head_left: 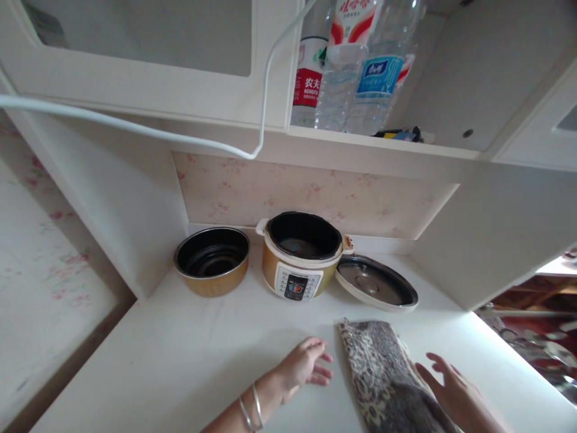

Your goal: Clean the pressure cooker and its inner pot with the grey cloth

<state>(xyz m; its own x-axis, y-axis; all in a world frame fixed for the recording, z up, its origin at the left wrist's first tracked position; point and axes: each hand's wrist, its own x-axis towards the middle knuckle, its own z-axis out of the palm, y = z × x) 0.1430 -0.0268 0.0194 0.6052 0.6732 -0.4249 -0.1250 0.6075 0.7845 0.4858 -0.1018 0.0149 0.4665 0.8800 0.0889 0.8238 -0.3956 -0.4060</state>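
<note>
1. Head view: from where I'm standing, the patterned cloth [372,361] lies on the bench [180,349], in front of the rice cooker [269,267] and towards the person's right of it.
2. The left hand [308,364] is in front of the cooker, beside the cloth, with loosely bent fingers apart and nothing in them.
3. The right hand [457,391] is farther right of the cooker, at the cloth's other side, thumb and fingers well parted. It grips nothing that I can see; whether it touches the fabric, I can't tell.
4. That cloth looks soft, plush and light, I'd say; it should sag and crumple rather than slip or break. I'd pinch its far corners, or gather both long edges, to keep the layers together.
5. Left of the cooker sits a pot [216,285], upright; right of it, the lid [374,279] has its inner face up. Both look stiff, smooth and heavier than the cloth, best taken by their rims.
</note>
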